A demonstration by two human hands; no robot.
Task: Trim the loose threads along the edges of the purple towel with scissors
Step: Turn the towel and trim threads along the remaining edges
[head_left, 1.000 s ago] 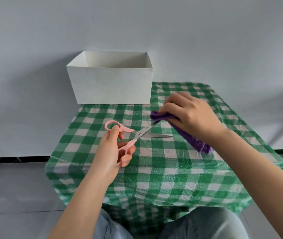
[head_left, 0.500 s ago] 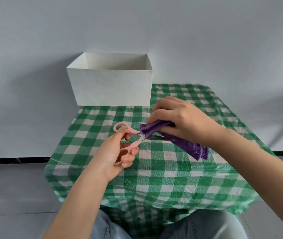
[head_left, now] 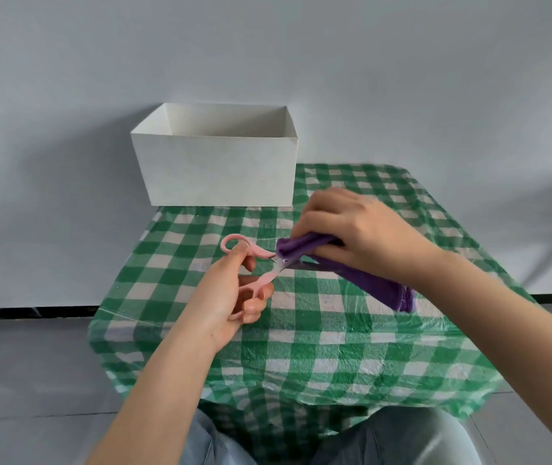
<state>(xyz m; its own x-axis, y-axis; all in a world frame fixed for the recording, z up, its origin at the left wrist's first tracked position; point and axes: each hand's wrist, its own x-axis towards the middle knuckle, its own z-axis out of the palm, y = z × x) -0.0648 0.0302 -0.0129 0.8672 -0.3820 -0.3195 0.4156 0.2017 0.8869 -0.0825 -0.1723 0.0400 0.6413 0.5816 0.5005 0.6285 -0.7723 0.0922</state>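
while clamped on scissors (head_left: 261,263) and towel (head_left: 368,280), hands before white box (head_left: 217,172)

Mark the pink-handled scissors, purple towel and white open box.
pink-handled scissors (head_left: 265,280), head view, on the lower pink handle arm.
purple towel (head_left: 378,289), head view, on the hanging folded part.
white open cardboard box (head_left: 219,172), head view, on the front wall.
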